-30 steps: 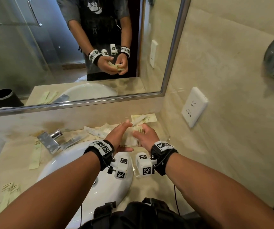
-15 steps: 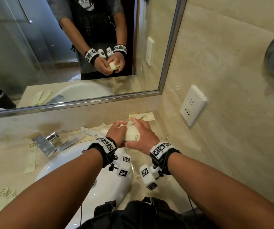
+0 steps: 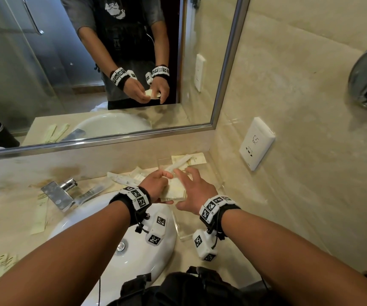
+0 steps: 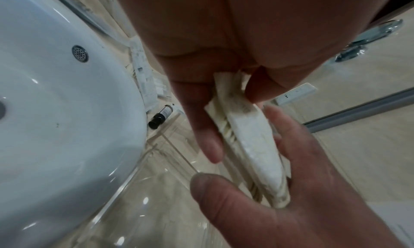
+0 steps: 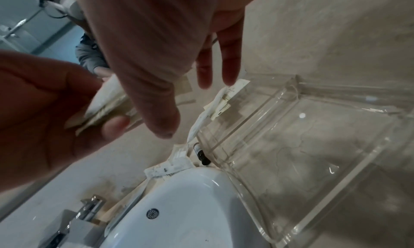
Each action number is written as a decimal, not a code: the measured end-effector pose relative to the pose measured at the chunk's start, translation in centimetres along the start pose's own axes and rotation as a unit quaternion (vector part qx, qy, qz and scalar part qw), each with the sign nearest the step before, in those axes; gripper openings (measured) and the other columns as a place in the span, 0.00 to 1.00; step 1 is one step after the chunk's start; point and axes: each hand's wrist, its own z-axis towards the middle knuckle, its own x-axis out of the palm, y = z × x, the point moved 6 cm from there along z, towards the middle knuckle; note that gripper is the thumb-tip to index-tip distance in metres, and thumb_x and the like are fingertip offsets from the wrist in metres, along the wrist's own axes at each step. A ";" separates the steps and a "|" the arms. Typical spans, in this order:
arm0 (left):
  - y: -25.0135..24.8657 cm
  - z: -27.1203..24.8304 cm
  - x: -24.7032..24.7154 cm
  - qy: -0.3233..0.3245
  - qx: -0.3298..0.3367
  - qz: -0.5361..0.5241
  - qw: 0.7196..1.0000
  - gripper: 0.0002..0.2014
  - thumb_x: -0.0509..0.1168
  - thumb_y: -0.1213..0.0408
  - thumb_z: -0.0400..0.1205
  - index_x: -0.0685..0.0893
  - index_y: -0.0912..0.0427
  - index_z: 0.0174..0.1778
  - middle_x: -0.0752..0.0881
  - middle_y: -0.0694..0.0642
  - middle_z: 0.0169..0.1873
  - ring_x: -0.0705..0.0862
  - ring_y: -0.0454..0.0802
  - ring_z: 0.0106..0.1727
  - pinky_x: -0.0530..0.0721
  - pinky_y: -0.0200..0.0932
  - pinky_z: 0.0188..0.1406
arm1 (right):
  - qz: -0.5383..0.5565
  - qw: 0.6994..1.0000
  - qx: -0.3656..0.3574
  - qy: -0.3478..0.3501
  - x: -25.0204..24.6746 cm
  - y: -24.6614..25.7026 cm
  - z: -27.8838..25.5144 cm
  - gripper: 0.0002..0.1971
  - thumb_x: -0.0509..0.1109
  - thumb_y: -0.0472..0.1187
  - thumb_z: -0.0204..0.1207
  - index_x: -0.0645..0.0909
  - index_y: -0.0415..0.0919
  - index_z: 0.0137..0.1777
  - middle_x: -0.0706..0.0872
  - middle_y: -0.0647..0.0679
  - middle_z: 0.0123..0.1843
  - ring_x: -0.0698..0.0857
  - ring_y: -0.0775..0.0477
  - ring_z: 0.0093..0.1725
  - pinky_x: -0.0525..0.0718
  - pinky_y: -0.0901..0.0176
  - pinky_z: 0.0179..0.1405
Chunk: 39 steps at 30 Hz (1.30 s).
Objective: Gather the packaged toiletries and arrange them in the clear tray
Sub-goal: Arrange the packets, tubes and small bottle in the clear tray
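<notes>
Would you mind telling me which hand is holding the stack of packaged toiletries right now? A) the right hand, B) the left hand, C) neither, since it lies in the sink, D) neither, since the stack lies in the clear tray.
B: the left hand pinches the stack of packets between thumb and fingers, while the right hand is spread open beside it, above the clear tray.

One clear tray (image 5: 331, 145), one small dark bottle (image 4: 160, 117), one sink (image 3: 120, 237), one faucet (image 3: 59, 193), two hands.
</notes>
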 end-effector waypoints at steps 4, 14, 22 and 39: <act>0.1 -0.1 0.1 -0.007 0.016 0.039 0.999 0.16 0.52 0.74 0.82 0.82 0.56 0.55 0.78 0.60 0.37 0.82 0.55 0.38 0.91 0.63 0.43 | -0.015 0.999 -0.029 0.001 0.2 0.5 -0.3 0.54 0.77 0.63 0.66 0.46 0.64 0.85 0.51 0.53 0.87 0.79 0.44 0.72 0.84 0.48 0.56; 0.3 -0.2 0.9 -0.001 0.076 0.102 0.992 0.15 0.52 0.73 0.86 0.82 0.53 0.49 0.78 0.59 0.36 0.80 0.52 0.34 0.92 0.58 0.36 | 0.043 0.996 -0.005 0.082 2.1 -0.2 -0.4 0.57 0.76 0.66 0.57 0.48 0.67 0.84 0.58 0.55 0.84 0.86 0.43 0.58 0.88 0.48 0.49; 0.1 0.3 1.9 0.035 0.043 0.010 0.998 0.10 0.54 0.74 0.86 0.79 0.57 0.53 0.83 0.61 0.50 0.88 0.61 0.43 0.91 0.63 0.42 | -0.002 0.998 0.042 0.042 1.1 -1.0 -0.1 0.39 0.78 0.53 0.70 0.64 0.53 0.79 0.72 0.47 0.68 0.86 0.41 0.50 0.86 0.49 0.45; 1.0 2.1 3.8 0.038 0.141 0.623 0.769 0.51 0.79 0.39 0.62 0.66 0.53 0.78 0.74 0.54 0.67 0.83 0.55 0.58 0.86 0.50 0.52 | -0.124 0.991 -0.014 0.042 1.1 -1.2 0.0 0.36 0.79 0.54 0.70 0.70 0.46 0.75 0.76 0.45 0.65 0.81 0.41 0.60 0.83 0.48 0.51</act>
